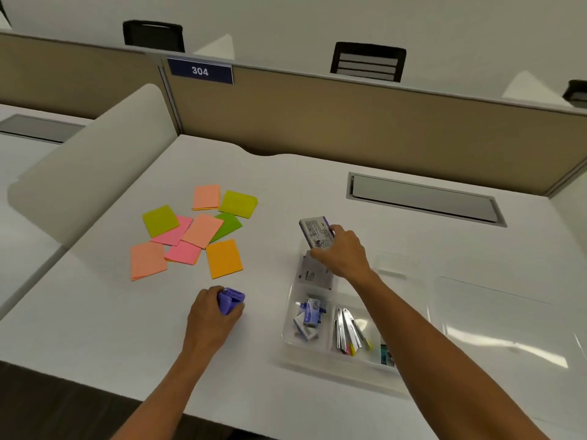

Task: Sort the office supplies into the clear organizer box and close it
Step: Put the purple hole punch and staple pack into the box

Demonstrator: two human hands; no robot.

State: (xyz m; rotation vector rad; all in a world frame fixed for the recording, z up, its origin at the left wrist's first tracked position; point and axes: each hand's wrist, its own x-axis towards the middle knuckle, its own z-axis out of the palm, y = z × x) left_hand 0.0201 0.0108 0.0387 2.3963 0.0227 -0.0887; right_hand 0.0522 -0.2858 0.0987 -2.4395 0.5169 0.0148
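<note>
Showing, from left to right, a desk mid-sort. Left of centre, the sticky-note pads (193,231) lie loose and overlapping on the white desk (95,328), well apart from the organizer. Lower centre, the left hand (211,315) rests on the desk with its fingers curled round a small purple stapler (229,301); the fingers cover most of the stapler. Right of centre, the right hand (341,252) pinches a flat grey packet (316,233) by its near end, thumb below and fingers on top, just above the far left compartment of the clear organizer box (287,336). The packet's long axis runs from upper left to lower right, roughly along that compartment, where a similar packet (314,274) already lies. The right hand is the nearer one to the box; judged from this, the coming move is a short lowering. Near compartments hold small purple-and-white boxes (308,315) and silver strips (347,330). The right forearm cuts off the box's right side. At far right, the clear lid (495,312) is faint against the desk.
</note>
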